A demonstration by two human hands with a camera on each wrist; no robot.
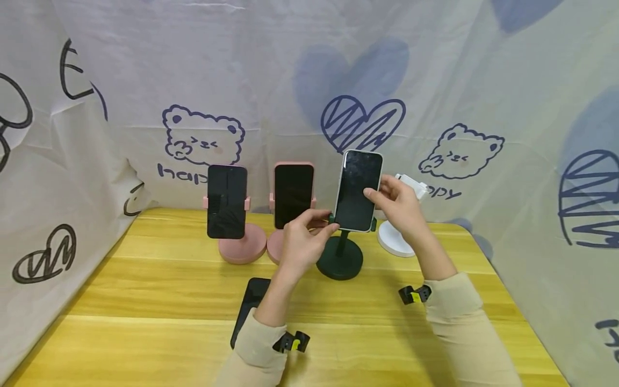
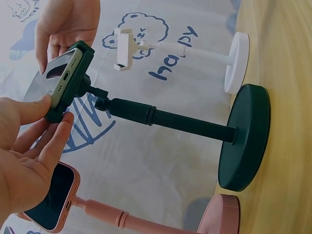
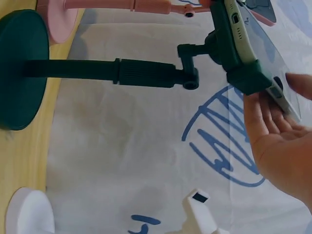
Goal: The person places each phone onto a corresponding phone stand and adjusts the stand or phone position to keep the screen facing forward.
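Observation:
A white-edged smartphone with a dark screen sits upright in the clamp of a dark green phone stand. My left hand pinches the phone's lower left corner at the clamp, thumb in front and fingers behind. In the left wrist view, the left fingers lie close against the clamp's underside. At the phone's right side, my right hand holds the edge, its thumb on the screen and its other fingers behind. The right wrist view shows the green clamp around the phone's sides.
Two pink stands, one with base, hold a dark phone and a pink-edged phone. A white stand stands behind my right hand. Another black phone lies on the wooden table, partly under my left forearm. Printed cloth hangs behind.

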